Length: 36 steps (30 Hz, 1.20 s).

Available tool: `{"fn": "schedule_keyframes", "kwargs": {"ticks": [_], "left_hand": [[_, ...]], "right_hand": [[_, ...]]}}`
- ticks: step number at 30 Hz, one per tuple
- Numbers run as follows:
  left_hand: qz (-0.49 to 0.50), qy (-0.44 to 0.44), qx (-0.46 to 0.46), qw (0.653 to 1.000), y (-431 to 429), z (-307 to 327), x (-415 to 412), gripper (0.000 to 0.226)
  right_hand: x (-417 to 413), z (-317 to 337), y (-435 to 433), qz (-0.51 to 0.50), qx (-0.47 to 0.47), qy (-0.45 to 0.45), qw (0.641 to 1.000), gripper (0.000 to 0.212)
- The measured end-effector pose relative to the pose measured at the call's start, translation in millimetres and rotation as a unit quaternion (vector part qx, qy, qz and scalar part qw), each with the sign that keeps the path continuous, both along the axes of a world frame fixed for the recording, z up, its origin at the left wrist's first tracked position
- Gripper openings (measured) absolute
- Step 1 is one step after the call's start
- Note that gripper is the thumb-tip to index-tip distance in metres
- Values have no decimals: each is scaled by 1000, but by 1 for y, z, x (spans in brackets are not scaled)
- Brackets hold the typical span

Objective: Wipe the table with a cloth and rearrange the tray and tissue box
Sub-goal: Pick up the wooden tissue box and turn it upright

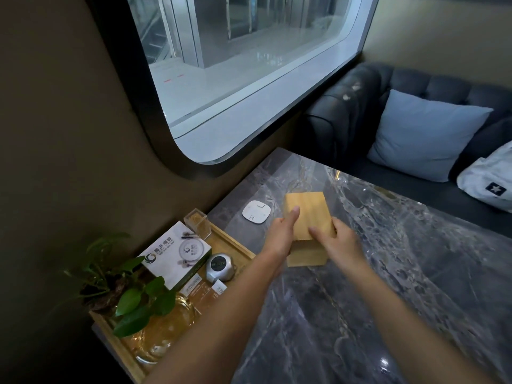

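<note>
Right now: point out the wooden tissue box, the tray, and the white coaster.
wooden tissue box [307, 214]: head view, top face.
tray [235, 245]: head view, right rim.
white coaster [256, 212]: head view, centre.

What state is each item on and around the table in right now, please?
Wooden tissue box: gripped on both sides, on or just above the table.
Left hand: closed on the box's left side.
Right hand: closed on the box's right side.
Wooden tray: flat at the table's left edge, loaded.
White box: closed, in the tray.
White square device: flat on the table.
</note>
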<state>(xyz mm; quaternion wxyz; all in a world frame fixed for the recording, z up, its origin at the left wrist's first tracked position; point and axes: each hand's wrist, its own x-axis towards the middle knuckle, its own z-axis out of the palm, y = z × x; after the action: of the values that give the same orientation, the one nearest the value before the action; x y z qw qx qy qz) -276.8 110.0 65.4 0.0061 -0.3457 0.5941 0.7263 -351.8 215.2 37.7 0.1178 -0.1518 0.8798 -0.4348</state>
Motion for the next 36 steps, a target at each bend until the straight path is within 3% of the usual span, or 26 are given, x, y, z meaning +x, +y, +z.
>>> {"fn": "schedule_keyframes", "kwargs": {"ticks": [2,6,8,11,13,16,18,19,21,23,25,28,32,36], "left_hand": [[11,-3,9,1000,-6,0,1,64],[17,-18,90,996,-13,-6,6,39],[3,-42,121,992,-13,-9,10,51],[26,-68,148,986,-10,-17,10,86],[66,-83,173,979,-6,-22,8,104],[115,-94,167,975,-5,-36,3,115],[122,-92,156,976,-5,-36,5,104],[121,-85,159,976,-6,-35,7,91],[111,-71,178,975,-11,-34,12,69],[96,-67,182,976,-16,-39,13,62],[78,-59,180,979,-19,-39,9,54],[62,-46,152,985,-25,-31,0,39],[34,-70,26,997,-45,-26,-13,33],[-7,-84,-73,994,-71,-23,-16,41]], "right_hand": [[6,-1,-2,13,29,66,997,42],[21,-4,-12,79,126,219,964,55],[29,-9,-15,101,144,286,942,58],[38,-17,-13,156,169,335,914,57],[38,-19,-11,188,133,340,912,55],[30,-15,-4,156,-43,202,966,46],[19,-15,3,38,-141,56,988,35],[11,-15,7,-31,-153,-13,988,34],[-2,-16,15,-113,-113,-130,979,51],[-8,-21,18,-109,-107,-247,957,55],[-5,-26,15,-63,-162,-320,931,37],[0,-30,6,-50,-182,-268,945,16],[3,-27,-10,-51,-193,-198,960,4],[15,-27,-31,-60,-202,-176,962,10]]}}
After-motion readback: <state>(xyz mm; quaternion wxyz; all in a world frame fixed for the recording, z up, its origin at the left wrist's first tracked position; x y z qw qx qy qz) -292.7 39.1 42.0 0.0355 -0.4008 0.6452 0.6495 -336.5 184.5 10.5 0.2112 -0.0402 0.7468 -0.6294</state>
